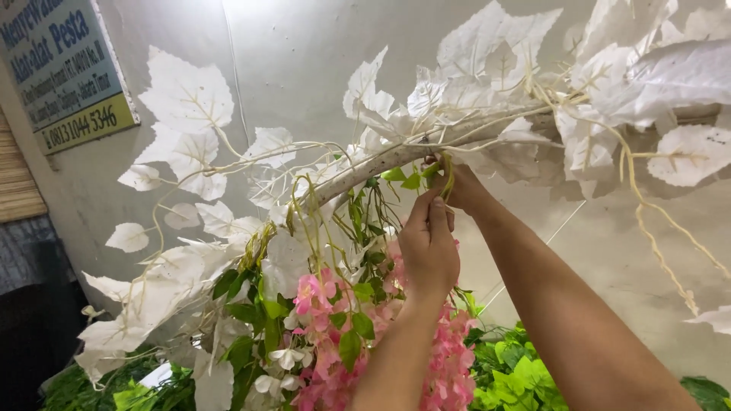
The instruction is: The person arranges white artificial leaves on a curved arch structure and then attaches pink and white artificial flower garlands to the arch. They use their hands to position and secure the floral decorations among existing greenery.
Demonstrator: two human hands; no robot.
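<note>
— Reaching up, both hands meet at the white branch (396,156). How is the left hand (429,247) set?

— Its fingers are pressed together and pointed upward, the tips pinching a thin green stem (445,183) just under the branch.

— And the right hand (461,186)?

— It sits higher, right against the underside of the branch, fingers curled around the same green stem and the small green leaves (403,179) there. Part of it is hidden behind the left hand's fingertips, so how tight the curl is I cannot tell exactly.

— Where does the stem lead?

— Down from the branch into a hanging cluster of pink flowers (324,335), which dangles below the branch, partly behind the left wrist and forearm.

— What else hangs from the branch?

— White paper-like leaves (186,95) spread above it and along both ends, and pale cream tendrils (662,251) trail down from its right end. Darker green leaves (244,304) mix in with the pink flowers below its left half.

— Farther out?

— Well below the branch, bright green foliage (518,369) lies at the bottom right. Behind the branch stands a pale wall (304,53), and up to its left a sign board (61,68) is fixed on that wall.
</note>
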